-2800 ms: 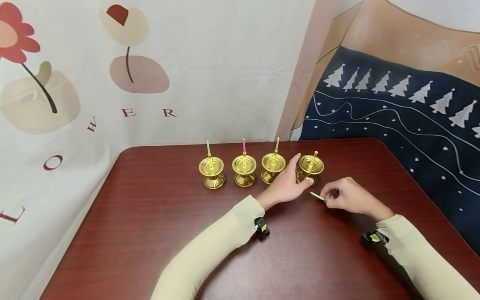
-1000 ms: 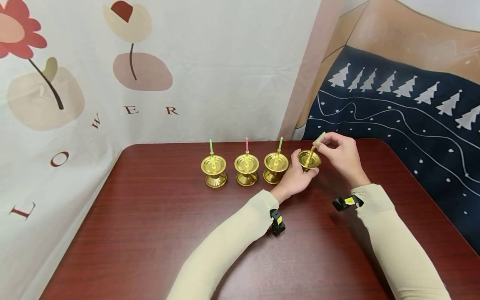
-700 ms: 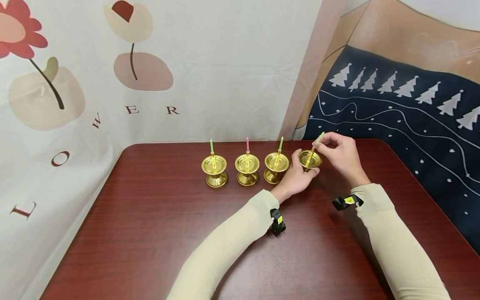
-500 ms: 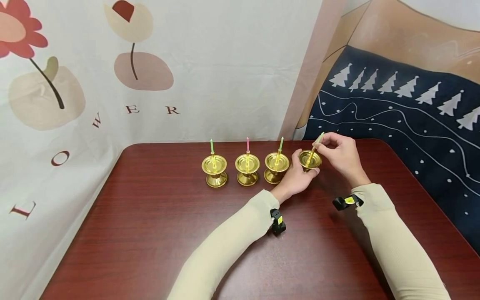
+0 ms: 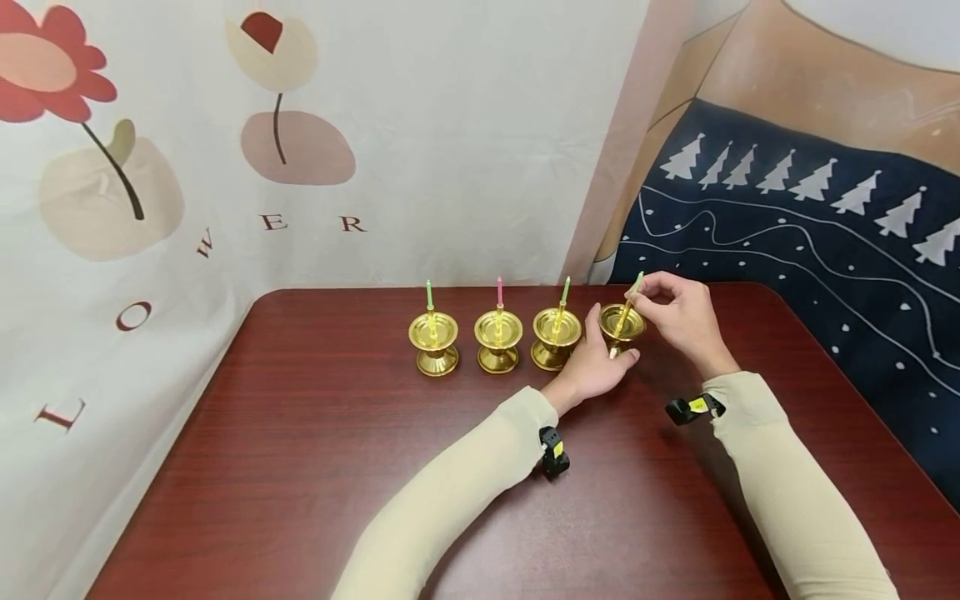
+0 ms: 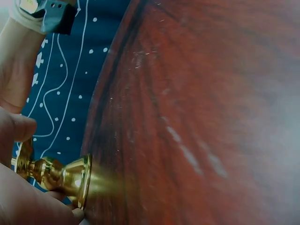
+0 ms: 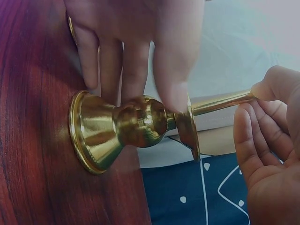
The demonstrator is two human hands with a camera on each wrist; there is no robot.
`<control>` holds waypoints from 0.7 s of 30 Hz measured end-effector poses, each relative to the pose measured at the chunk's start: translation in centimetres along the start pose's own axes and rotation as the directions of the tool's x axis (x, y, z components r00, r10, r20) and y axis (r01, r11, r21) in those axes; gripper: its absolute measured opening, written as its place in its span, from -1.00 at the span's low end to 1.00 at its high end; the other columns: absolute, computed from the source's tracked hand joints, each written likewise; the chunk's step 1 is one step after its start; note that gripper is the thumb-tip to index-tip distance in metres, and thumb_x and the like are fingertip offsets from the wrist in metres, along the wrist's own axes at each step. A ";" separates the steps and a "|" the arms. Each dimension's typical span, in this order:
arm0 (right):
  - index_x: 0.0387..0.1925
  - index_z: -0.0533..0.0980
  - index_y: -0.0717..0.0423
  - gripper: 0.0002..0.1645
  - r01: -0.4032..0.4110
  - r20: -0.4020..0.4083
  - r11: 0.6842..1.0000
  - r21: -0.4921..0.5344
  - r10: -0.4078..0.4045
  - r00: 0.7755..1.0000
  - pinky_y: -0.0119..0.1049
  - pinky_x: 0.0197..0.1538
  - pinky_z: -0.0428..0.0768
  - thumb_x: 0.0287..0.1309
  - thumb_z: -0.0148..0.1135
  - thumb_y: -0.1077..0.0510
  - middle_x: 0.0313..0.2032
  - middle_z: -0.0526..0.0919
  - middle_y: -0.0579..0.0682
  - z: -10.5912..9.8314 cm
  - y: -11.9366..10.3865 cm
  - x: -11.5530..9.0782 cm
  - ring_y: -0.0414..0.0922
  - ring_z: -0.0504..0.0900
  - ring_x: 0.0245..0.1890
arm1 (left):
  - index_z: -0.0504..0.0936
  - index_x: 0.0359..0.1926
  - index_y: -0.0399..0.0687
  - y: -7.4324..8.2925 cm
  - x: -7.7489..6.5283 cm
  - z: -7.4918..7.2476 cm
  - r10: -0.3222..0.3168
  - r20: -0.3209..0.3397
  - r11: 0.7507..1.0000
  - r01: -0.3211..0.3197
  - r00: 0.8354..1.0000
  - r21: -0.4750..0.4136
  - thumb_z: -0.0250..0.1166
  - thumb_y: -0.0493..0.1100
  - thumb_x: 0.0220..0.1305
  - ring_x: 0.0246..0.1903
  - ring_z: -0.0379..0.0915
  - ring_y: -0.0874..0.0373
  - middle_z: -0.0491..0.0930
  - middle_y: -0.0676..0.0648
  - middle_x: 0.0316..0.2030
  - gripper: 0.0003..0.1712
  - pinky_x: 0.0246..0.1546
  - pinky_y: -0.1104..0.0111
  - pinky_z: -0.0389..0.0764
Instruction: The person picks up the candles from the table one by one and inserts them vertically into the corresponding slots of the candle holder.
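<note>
At the right end of a row of brass candle holders stands one holder (image 5: 622, 322) with a thin tube rising from its dish. My left hand (image 5: 592, 367) holds it, thumb near the dish and fingers behind the stem, as the right wrist view shows. My right hand (image 5: 682, 321) pinches a small green candle (image 5: 638, 282) at the top of the tube (image 7: 222, 102). The candle's lower end is hidden by the fingertips. In the left wrist view the holder's foot (image 6: 80, 182) is near the tabletop; whether it touches cannot be told.
To the left stand three similar holders: one with a green candle (image 5: 430, 294), one with a pink candle (image 5: 500, 292), and one with another green candle (image 5: 566, 291). The dark red table (image 5: 315, 433) meets a printed cloth (image 5: 450, 150) behind.
From the tabletop, my right hand has brought the green candle up to the holder's tube. My left hand has moved right and taken hold of that holder. Lately both hands have shifted only slightly.
</note>
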State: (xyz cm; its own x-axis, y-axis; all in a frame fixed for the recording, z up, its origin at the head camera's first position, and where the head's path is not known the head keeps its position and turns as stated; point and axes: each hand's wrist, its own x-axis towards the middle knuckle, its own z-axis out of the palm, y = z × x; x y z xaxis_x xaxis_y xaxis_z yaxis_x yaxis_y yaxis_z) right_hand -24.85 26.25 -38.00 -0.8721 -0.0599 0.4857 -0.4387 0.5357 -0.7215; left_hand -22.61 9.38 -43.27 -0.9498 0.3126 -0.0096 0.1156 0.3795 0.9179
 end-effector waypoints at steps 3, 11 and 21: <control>-0.16 0.76 0.32 -0.89 -0.013 -0.008 1.000 0.002 0.013 1.000 -0.59 -0.12 0.59 0.40 0.46 0.29 -0.22 0.83 0.11 -0.1 0.3 -0.1 -0.36 0.68 -0.27 | -0.23 0.79 -0.11 -0.8 0.1 0.3 0.014 0.025 1.000 -0.014 1.000 0.004 0.45 -0.03 0.48 0.55 0.30 0.01 0.23 -0.26 0.65 0.22 0.54 0.15 0.33; -0.08 0.77 0.29 -0.85 -0.041 -0.004 0.999 0.030 0.041 0.999 -0.60 -0.11 0.60 0.44 0.45 0.26 -0.17 0.84 0.06 -0.3 0.7 -0.6 -0.35 0.70 -0.24 | -0.20 0.80 0.02 -2.4 -1.9 -0.8 0.049 0.172 0.998 -0.055 0.984 0.030 0.50 0.07 0.43 0.45 0.43 0.16 0.51 -0.12 0.48 0.27 0.43 0.26 0.44; 0.06 0.74 0.30 -0.77 -0.075 0.063 0.997 0.029 0.073 0.995 -0.62 -0.04 0.60 0.42 0.46 0.31 -0.09 0.81 0.05 -2.7 1.0 -1.7 -0.40 0.70 -0.17 | 0.19 0.70 -0.11 -2.0 -11.6 -10.5 0.161 0.491 0.939 -0.287 0.856 0.192 0.39 0.06 0.57 0.40 0.53 0.11 0.72 0.04 0.28 -0.10 0.46 0.24 0.42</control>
